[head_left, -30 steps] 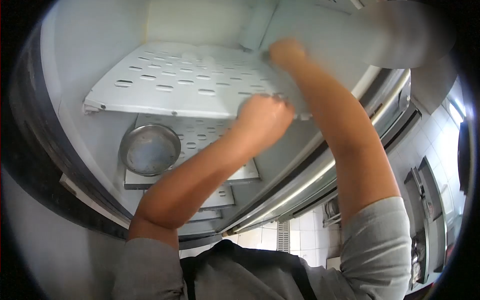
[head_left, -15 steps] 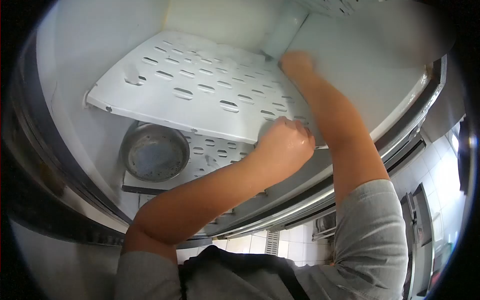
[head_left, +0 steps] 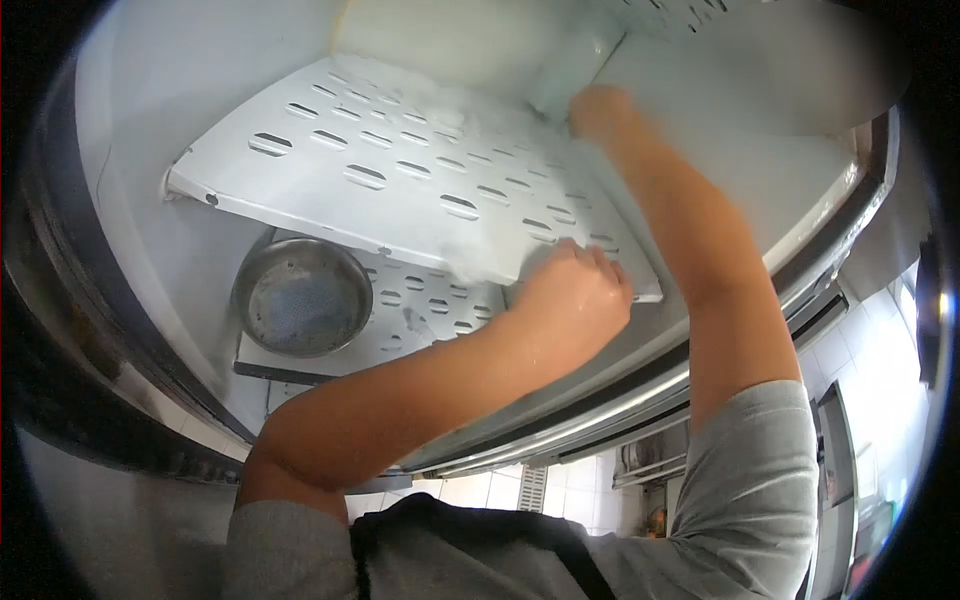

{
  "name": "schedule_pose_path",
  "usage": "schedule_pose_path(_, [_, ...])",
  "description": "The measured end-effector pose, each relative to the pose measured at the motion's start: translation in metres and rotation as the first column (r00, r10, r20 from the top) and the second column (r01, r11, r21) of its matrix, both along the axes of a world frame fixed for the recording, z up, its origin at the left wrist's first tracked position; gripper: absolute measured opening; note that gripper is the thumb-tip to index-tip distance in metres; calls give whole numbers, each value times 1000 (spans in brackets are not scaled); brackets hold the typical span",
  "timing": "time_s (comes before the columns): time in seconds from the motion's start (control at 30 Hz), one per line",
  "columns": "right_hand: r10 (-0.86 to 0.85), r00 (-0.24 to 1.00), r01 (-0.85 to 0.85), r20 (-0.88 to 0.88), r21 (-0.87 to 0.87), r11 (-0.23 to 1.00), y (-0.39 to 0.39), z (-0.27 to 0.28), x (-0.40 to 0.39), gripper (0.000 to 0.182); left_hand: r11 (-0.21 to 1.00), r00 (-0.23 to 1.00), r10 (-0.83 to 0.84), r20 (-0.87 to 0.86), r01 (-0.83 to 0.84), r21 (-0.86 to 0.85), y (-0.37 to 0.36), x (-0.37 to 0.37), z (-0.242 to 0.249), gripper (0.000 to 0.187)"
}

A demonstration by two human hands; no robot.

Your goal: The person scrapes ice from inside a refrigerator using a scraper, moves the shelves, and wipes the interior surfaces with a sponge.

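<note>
A white perforated shelf with slotted holes spans the inside of a white cabinet. My left hand is at its front edge near the right corner, closed, with curled fingers over the edge; the thumb is hidden. Farther in, my right hand is beside the shelf's back right side, close to the side wall. Motion smears that hand, and its fingers are mostly hidden. White mist or frost lies over the back of the shelf and at its front edge.
Below, a round metal pan sits on a lower perforated shelf. The cabinet's dark-edged rim curves across the front, under my left forearm. Another slotted panel shows at the top. A floor drain lies among white tiles.
My right hand has shifted slightly to the right along the side wall. My left hand stays at the shelf's front edge. More white mist shows there, and the view has shifted a little.
</note>
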State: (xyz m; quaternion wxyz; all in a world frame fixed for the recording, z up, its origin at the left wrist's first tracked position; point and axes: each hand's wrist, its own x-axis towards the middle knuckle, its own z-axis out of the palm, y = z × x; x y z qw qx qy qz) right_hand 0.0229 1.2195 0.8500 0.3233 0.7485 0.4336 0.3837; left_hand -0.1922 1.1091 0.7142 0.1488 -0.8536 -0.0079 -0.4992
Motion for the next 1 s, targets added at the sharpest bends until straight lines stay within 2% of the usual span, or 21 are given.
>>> schedule_pose_path(0.1, [13, 999, -11, 33, -62, 998, 21, -24, 20, 21, 994, 992, -89, -92, 83, -69, 4, -5, 6, 35])
schedule_pose_path(0.2, [162, 987, -162, -2, 28, 986, 17, -34, 27, 22, 993, 985, -97, -146, 86, -78, 9, -2, 4, 33])
schedule_pose_path(0.3, [92, 994, -91, 56, -26, 995, 13, -25, 15, 23, 996, 992, -51, -116, 42, -79, 8, -1, 1, 31])
schedule_pose_path(0.4, [386, 904, -410, 185, 117, 904, 18, -18, 7, 24, 996, 989, -66, -134, 58, -68, 11, -3, 0, 30])
schedule_pose_path(0.5, [302, 952, -307, 54, 136, 942, 30, 9, -14, 26, 993, 982, -79, -170, 63, -99, 8, -4, 5, 29])
schedule_pose_path(0.6, [109, 989, -95, -103, 132, 987, 30, 8, -33, 27, 991, 990, -107, -90, 100, -86, 7, -1, -1, 25])
schedule_pose_path(0.67, [65, 988, -39, 141, -176, 984, 31, -19, -2, 26, 987, 989, -139, -52, 134, -85, 9, 2, -4, 24])
schedule_pose_path(0.73, [183, 983, -180, -26, 79, 980, 28, -53, 26, 21, 983, 986, -154, -56, 148, -106, 12, 0, -4, 23])
schedule_pose_path(0.83, [21, 982, -56, -185, -184, 981, 43, -38, 33, 23, 980, 979, -163, -119, 146, -137, 9, -5, -5, 23])
schedule_pose_path(0.93, [30, 980, -109, -196, -405, 908, 39, 1, 20, 27, 985, 983, -142, -114, 129, -112, 9, -6, -6, 22])
schedule_pose_path(1.0, [-67, 975, 5, -213, -281, 960, 36, 11, -12, 28, 985, 985, -140, -96, 128, -118, 6, -6, -6, 22])
